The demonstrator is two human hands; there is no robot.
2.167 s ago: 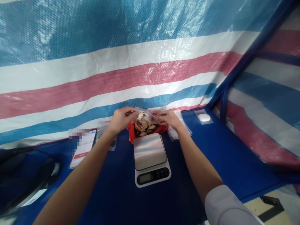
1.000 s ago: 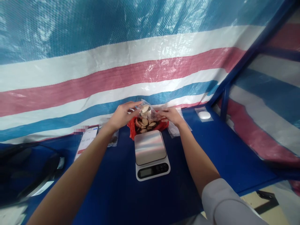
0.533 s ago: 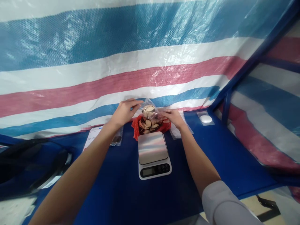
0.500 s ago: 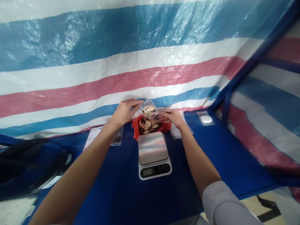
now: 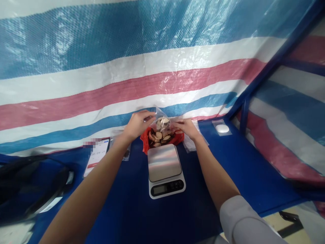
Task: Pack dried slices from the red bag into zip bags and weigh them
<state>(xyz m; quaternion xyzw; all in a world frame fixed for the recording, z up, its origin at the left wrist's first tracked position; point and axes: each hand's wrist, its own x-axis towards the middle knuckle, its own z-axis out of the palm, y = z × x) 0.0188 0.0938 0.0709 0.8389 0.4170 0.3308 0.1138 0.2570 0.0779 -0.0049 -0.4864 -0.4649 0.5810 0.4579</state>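
Observation:
A clear plastic bag [image 5: 163,124] with several pale, dark-edged dried slices inside is held up between my hands. My left hand [image 5: 139,124] is closed at the bag's upper left edge, and a small dark spot shows between its fingers that I cannot make out. On the opposite side, my right hand [image 5: 187,127] pinches the bag's right edge. Just below lies an opened red plastic bag [image 5: 145,141], filled with more dried slices [image 5: 158,135]. In front of it stands a white digital scale [image 5: 165,166] with a bare metal plate; its display looks blank.
Left of my left forearm lies a phone [image 5: 98,156] showing a timer. A small clear bag [image 5: 127,152] is partly behind that forearm. Flat clear bags [image 5: 190,142] lie by my right wrist, and a white rounded object [image 5: 222,128] sits farther right. Striped sheeting [image 5: 162,81] rises behind the table.
My left hand has turned slightly and its fingers sit lower on the bag's edge. The view has shifted a little, uncovering more of the phone. My right hand keeps its grip.

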